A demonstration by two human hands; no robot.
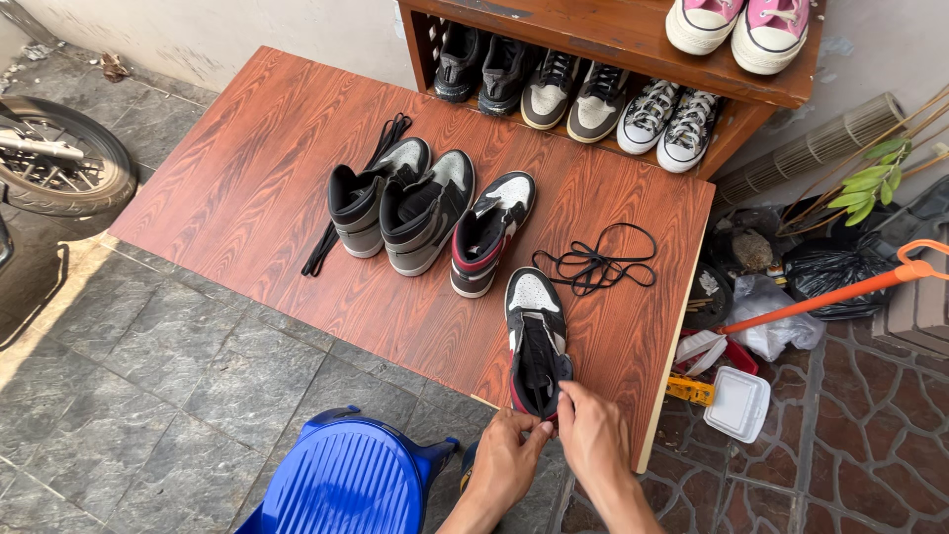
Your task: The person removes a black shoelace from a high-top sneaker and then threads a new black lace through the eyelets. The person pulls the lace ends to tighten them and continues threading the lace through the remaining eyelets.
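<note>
A black, white and red high-top sneaker (535, 341) lies on a reddish wood board (267, 148), toe pointing away from me. My left hand (506, 457) and my right hand (591, 432) both pinch its heel collar at the board's near edge. A loose black lace (596, 262) lies in a tangle just beyond the shoe's toe. Its matching sneaker (491, 232) stands further back. To the left sits a grey and black pair (400, 203), with another black lace (351, 198) stretched out beside it.
A wooden shoe rack (633, 40) at the back holds several sneakers, with a pink pair (739, 25) on top. A blue plastic stool (346, 475) stands near me. A motorbike wheel (64, 158) is at left. Bags, a white box (736, 403) and an orange handle (830, 292) clutter the right.
</note>
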